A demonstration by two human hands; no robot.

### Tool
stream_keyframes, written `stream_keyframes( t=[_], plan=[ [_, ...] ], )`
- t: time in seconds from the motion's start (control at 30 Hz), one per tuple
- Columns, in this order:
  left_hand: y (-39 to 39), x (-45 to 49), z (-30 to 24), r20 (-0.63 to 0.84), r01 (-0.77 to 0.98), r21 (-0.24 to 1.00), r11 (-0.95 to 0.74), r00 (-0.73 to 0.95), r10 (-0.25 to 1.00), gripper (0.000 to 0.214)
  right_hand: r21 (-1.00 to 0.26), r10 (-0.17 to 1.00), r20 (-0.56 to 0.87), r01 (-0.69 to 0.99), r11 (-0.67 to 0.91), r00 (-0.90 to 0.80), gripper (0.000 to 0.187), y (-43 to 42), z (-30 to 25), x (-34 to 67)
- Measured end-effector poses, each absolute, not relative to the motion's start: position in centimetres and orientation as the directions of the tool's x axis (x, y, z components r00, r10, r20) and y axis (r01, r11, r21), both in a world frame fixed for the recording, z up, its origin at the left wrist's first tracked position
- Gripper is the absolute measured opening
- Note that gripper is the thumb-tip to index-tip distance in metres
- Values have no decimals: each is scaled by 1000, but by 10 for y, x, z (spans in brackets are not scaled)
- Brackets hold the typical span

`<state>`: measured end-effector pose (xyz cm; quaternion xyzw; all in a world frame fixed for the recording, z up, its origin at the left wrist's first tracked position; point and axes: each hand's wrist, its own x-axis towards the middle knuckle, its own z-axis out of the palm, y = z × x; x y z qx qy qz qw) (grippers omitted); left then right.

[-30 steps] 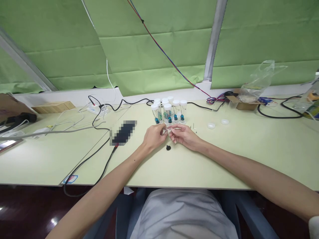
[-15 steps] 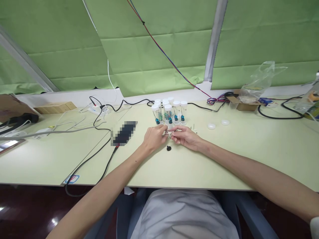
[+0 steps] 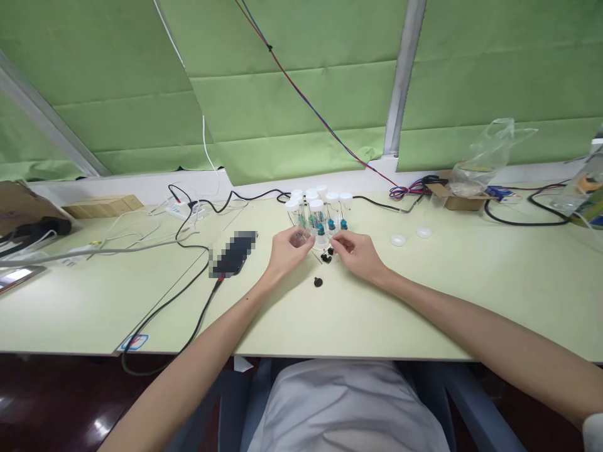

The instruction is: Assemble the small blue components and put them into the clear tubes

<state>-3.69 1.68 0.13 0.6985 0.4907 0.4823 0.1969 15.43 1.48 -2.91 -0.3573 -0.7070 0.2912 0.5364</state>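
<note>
My left hand (image 3: 286, 251) is curled around a clear plastic jar (image 3: 298, 236), partly hidden by the fingers. My right hand (image 3: 357, 251) is closed in a pinch just right of several small black parts (image 3: 325, 257); what its fingertips hold, if anything, is too small to make out. A thin metal pin (image 3: 318, 258) lies between the hands. Closer to me rests a round black knob-like piece (image 3: 318, 282). Just beyond my hands stands a cluster of clear jars with white lids (image 3: 316, 206); teal parts with thin metal rods (image 3: 331, 224) show inside several of them.
Two loose white lids (image 3: 398, 240) lie to the right. A phone-like dark object (image 3: 237, 254), blurred out, sits at left with a black cable (image 3: 202, 317). At the back are a power strip (image 3: 183, 209) and an open cardboard box (image 3: 464, 199) with a plastic bag.
My hands have moved apart. The left now holds a clear jar, and small black parts now show on the table between the hands. The view has shifted slightly.
</note>
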Motion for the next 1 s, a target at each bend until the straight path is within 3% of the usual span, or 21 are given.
stream_keyframes(
  t=[0.13, 0.43, 0.77, 1.0],
  plan=[
    [17, -39, 6, 309, 318, 899, -300, 22, 951, 23, -552, 685, 649, 414, 724, -332, 13, 15, -34, 152],
    [19, -36, 6, 174, 37, 984, -175, 22, 984, 22, -370, 673, 588, 591, 717, -449, 23, 30, -39, 160],
    [21, -36, 4, 147, 52, 988, -146, 2, 989, 19, -365, 695, 491, 601, 711, -524, 24, 29, -38, 163],
    [20, -36, 5, 145, 75, 987, -145, 10, 989, 21, -353, 682, 529, 599, 719, -506, 32, 37, -41, 167]
  ],
)
